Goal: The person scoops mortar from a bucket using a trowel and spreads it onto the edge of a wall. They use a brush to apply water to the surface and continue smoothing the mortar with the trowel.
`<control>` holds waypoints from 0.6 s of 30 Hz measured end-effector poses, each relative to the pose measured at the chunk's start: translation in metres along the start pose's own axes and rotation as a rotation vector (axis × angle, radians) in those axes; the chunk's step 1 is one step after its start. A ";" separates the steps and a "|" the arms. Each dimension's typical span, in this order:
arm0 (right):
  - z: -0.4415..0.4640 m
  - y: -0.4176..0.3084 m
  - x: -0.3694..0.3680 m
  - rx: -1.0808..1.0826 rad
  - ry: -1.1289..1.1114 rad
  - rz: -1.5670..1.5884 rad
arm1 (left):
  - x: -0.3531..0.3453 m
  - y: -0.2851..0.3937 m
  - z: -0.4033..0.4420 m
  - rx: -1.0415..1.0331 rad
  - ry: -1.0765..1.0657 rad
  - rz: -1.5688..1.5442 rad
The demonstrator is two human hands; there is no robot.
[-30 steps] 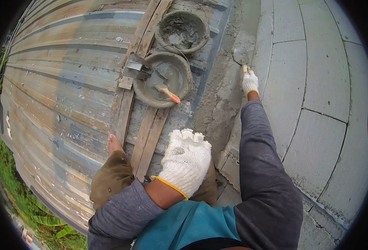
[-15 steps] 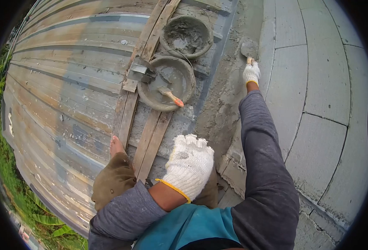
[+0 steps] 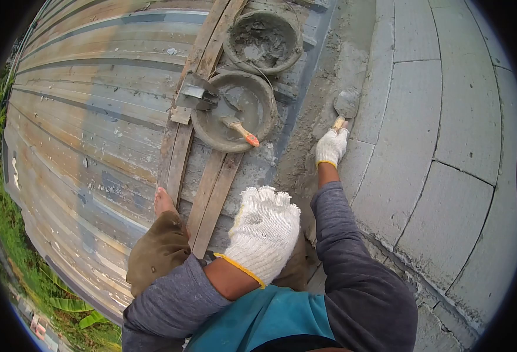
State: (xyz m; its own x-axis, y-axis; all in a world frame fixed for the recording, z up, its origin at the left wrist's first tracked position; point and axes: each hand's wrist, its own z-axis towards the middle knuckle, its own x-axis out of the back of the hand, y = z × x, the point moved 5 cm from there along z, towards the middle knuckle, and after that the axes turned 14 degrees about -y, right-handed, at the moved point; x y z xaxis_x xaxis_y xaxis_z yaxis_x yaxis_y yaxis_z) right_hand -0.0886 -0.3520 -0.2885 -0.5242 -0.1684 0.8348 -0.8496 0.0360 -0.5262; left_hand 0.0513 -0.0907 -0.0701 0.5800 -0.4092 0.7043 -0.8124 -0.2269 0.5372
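Note:
My right hand (image 3: 332, 146), in a white knit glove with a yellow cuff, is closed round the wooden handle of a trowel (image 3: 347, 103). The trowel's cement-smeared blade lies against the wet mortar strip (image 3: 352, 64) beside the block wall. Closer to my body, my left hand (image 3: 264, 232) wears a matching glove and hangs bent at the wrist, near my knee. Its fingers point down out of sight, so whether it holds anything is hidden.
Left of the mortar strip, a basin (image 3: 235, 141) holds thin grey slurry and a brush (image 3: 241, 131). Beyond it stands a bucket of mortar (image 3: 264, 44). A metal piece (image 3: 197, 92) sits by wooden planks (image 3: 211, 188) on the corrugated roof (image 3: 94, 123). Grey blocks (image 3: 405, 105) line the right.
My right hand has drawn the trowel back toward my body along the mortar strip, the elbow bending. My left hand has barely moved.

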 end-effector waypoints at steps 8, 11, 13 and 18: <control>0.181 -0.064 -0.014 0.039 0.038 0.009 | -0.004 0.006 -0.002 -0.052 -0.054 0.098; 0.210 -0.072 -0.021 -0.195 -0.064 0.657 | 0.003 0.001 0.001 -0.006 -0.094 0.091; 0.206 -0.071 -0.031 -0.327 -0.141 0.880 | 0.003 -0.001 -0.001 0.003 -0.113 0.092; 0.176 -0.062 -0.052 -0.465 -0.158 1.013 | 0.003 0.004 0.002 -0.010 -0.094 0.078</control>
State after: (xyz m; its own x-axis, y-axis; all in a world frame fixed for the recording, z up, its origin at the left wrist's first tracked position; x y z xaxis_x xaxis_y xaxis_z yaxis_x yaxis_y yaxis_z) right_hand 0.0018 -0.5187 -0.3282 -0.9996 0.0249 0.0097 0.0067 0.5850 -0.8110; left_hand 0.0501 -0.0943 -0.0667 0.5064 -0.5065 0.6979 -0.8540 -0.1825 0.4873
